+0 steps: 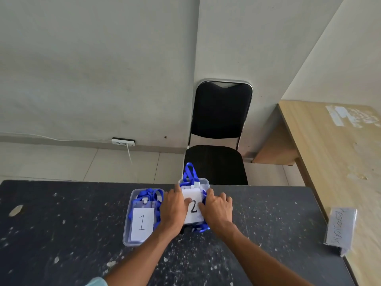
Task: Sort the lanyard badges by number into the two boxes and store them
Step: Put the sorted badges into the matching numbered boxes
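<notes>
Badge 1 (pixel 142 222), nearest to us, lies face up on its coiled blue lanyard in the left box (pixel 126 234), a clear tub on the speckled counter (pixel 61 223); we read this tub as already filled. Just beside it to the right, badge 2 (pixel 194 216) tops the right box (pixel 204 180), and both arms reach in over it. Left grip (pixel 173 209) and right grip (pixel 216 209) flank the numeral. The fingers run nearly straight along the tub's 2 sides and the thumbs rest on the card, so each grip is spread flat and clasps nothing, as far as we can tell. We judge the pose to be a downward press, meant to seat the springy stack below the rim so that the box can be stored. At the far rim 1 lanyard loop (pixel 189 172) stands up out of the tub, and blue strap also spills over the near edge; both would need tucking in. Beyond the counter a black chair (pixel 220 116) stands by the wall.
</notes>
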